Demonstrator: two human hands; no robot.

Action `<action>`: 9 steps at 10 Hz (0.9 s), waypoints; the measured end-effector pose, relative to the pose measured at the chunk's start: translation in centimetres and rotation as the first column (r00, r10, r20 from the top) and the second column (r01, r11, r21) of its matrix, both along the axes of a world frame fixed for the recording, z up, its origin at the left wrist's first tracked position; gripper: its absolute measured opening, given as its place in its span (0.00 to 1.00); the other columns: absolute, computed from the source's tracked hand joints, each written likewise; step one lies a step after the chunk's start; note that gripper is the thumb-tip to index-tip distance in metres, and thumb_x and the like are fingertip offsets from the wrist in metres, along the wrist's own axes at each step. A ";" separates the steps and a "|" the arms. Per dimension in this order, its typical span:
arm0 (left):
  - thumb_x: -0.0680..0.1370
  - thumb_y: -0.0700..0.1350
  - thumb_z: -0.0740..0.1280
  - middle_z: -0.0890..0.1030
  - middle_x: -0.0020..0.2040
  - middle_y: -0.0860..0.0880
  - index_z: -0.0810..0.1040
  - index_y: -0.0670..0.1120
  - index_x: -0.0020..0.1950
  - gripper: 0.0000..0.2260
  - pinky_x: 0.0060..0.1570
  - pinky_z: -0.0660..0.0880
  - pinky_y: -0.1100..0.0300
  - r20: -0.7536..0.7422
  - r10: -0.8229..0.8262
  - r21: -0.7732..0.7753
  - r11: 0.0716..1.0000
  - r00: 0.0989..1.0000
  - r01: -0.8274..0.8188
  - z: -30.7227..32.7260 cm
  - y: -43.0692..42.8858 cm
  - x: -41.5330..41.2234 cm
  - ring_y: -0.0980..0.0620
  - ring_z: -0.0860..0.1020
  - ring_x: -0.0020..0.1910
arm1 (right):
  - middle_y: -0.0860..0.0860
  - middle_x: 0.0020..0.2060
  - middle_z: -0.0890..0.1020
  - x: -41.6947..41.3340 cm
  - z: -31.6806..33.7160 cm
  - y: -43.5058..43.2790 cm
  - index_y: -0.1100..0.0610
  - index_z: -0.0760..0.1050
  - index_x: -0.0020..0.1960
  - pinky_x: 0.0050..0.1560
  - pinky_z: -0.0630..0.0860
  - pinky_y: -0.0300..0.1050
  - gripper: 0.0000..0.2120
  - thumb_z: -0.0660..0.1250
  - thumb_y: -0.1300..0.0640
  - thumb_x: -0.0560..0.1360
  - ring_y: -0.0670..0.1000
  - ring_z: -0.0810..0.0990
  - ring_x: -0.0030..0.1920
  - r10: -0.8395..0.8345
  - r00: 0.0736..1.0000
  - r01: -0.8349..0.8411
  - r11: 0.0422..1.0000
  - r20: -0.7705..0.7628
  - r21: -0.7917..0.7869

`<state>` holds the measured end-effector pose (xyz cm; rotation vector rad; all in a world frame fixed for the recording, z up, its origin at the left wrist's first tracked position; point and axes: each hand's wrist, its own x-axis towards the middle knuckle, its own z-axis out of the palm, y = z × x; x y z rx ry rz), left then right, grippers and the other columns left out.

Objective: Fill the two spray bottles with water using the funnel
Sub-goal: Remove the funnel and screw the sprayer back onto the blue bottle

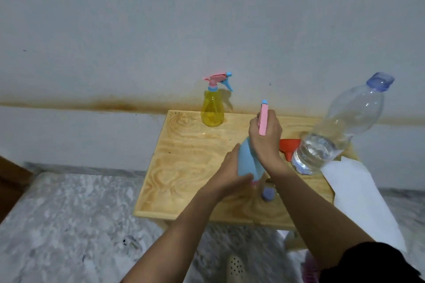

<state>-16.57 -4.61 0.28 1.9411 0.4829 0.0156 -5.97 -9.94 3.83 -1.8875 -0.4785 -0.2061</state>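
Fingers: right hand wraps pink head of blue spray bottle, left hand grips body; funnel beside it idle; yellow spray bottle beyond, capped: filling apparently unstarted.

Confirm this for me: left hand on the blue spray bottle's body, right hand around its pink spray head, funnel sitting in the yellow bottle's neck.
The funnel part is wrong. In the head view the red funnel lies on the wooden table beside the large water bottle, and the yellow bottle has its sprayer on. The rest stands.
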 end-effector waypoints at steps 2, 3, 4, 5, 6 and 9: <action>0.69 0.46 0.73 0.62 0.73 0.45 0.56 0.47 0.75 0.39 0.67 0.63 0.58 0.032 0.140 0.010 0.990 0.990 -0.140 -1.0 -0.2 7.3 0.46 0.65 0.70 | 0.56 0.37 0.72 5.9 -1.5 1.9 0.65 0.68 0.44 0.38 0.60 0.36 0.07 0.59 0.62 0.70 0.53 0.69 0.37 -0.090 0.996 0.089 0.995 0.022 0.055; 0.72 0.47 0.68 0.74 0.63 0.47 0.66 0.47 0.68 0.26 0.60 0.75 0.51 0.201 0.116 0.138 0.980 0.973 -0.145 -3.6 1.6 12.0 0.49 0.74 0.61 | 0.58 0.34 0.71 9.4 -2.2 3.3 0.67 0.68 0.41 0.37 0.62 0.38 0.03 0.60 0.69 0.67 0.55 0.69 0.35 -0.116 0.979 0.108 0.992 0.168 0.058; 0.72 0.56 0.67 0.78 0.54 0.48 0.72 0.45 0.61 0.23 0.50 0.78 0.55 0.253 0.074 0.215 0.968 0.965 -0.131 -4.0 2.6 15.2 0.53 0.78 0.52 | 0.61 0.34 0.72 12.3 -2.8 4.4 0.68 0.70 0.41 0.35 0.68 0.47 0.05 0.60 0.71 0.64 0.58 0.71 0.34 -0.150 0.963 0.155 0.988 0.226 -0.004; 0.72 0.56 0.68 0.78 0.57 0.48 0.72 0.45 0.62 0.23 0.54 0.76 0.62 0.246 0.070 0.203 0.972 0.967 -0.122 -4.4 4.3 18.4 0.56 0.77 0.55 | 0.59 0.39 0.73 14.6 -3.0 5.4 0.68 0.70 0.48 0.38 0.69 0.43 0.10 0.59 0.66 0.67 0.56 0.72 0.38 -0.166 0.983 0.163 0.986 0.078 0.046; 0.73 0.49 0.72 0.75 0.62 0.45 0.69 0.42 0.66 0.25 0.59 0.73 0.62 0.215 0.004 0.209 0.977 0.977 -0.050 -5.1 5.7 19.7 0.52 0.74 0.60 | 0.59 0.43 0.71 15.4 -3.8 5.9 0.70 0.69 0.51 0.43 0.65 0.37 0.12 0.61 0.66 0.70 0.53 0.70 0.41 -0.162 0.985 0.157 0.984 0.062 0.082; 0.69 0.35 0.73 0.74 0.53 0.54 0.68 0.46 0.65 0.27 0.44 0.70 0.75 0.147 -0.064 -0.033 0.997 0.987 0.070 -5.9 8.3 21.7 0.64 0.74 0.48 | 0.61 0.51 0.71 16.6 -5.5 6.6 0.68 0.67 0.57 0.49 0.72 0.51 0.20 0.69 0.61 0.70 0.59 0.73 0.50 -0.125 0.992 0.124 0.989 0.006 0.080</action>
